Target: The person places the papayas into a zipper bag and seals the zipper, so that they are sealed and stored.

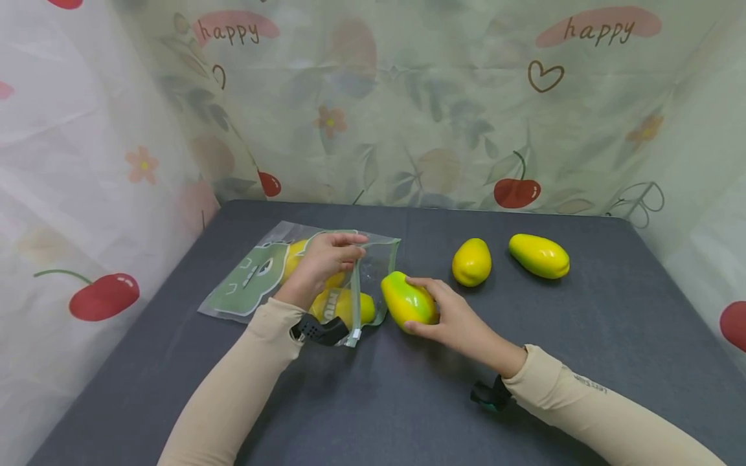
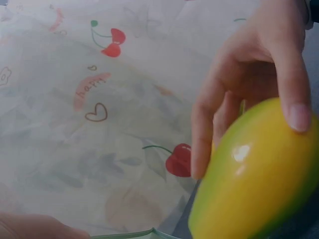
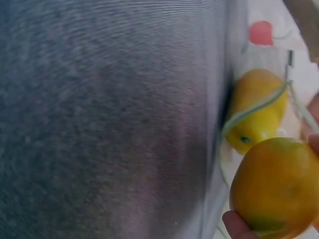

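My right hand (image 1: 451, 315) grips a yellow-green mango (image 1: 408, 301), thumb on the near side and fingers on the far side, just right of the bag's opening. In the left wrist view the same mango (image 2: 259, 174) hangs large below the right hand's fingers. A clear zip bag (image 1: 241, 288) with a green cartoon print lies on the table. Inside it, yellow mangoes (image 1: 364, 309) show through the plastic. My left hand (image 1: 323, 262) reaches over the bag and holds the upper layer at its open edge; the fingertips are partly hidden.
Two more yellow fruits stand apart on the dark table (image 1: 373, 414): a rounder one (image 1: 472, 262) and a longer one (image 1: 539, 256) to its right. A printed curtain (image 1: 396, 116) borders the table's back and sides. Both wrists carry black camera straps (image 1: 320, 329).
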### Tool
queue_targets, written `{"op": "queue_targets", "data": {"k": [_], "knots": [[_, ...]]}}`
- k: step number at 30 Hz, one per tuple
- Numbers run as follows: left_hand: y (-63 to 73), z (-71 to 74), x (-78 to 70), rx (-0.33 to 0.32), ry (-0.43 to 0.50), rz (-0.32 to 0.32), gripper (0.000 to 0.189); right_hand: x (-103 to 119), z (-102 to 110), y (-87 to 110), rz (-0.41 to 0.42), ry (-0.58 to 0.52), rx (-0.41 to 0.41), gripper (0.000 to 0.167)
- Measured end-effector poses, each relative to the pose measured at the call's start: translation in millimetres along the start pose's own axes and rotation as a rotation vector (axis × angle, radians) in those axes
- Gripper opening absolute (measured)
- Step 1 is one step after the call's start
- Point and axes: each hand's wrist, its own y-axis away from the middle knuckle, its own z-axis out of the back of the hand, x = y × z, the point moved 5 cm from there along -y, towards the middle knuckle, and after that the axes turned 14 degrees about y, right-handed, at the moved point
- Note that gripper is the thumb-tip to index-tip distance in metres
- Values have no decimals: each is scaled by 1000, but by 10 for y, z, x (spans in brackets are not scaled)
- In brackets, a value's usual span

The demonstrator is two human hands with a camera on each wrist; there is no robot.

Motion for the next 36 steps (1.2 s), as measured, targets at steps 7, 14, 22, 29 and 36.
{"op": "queue_targets", "data": {"k": [7,14,22,29,36], "knots": [[-1,-7,16,-14,-16,14,35,-16,-122,-72,-14,31,64,69],[-5,-10,17,-20,-9,20,34,-11,-192,-142,-44,18,109,70],[0,-22,11,-21,-1,24,35,-67,-221,-234,-74,23,118,69],[3,-26,1,-23,8,25,35,-77,-206,-316,-54,47,107,70],[3,-26,-8,-26,-2,22,36,-101,-219,-381,-116,-24,116,66]]}}
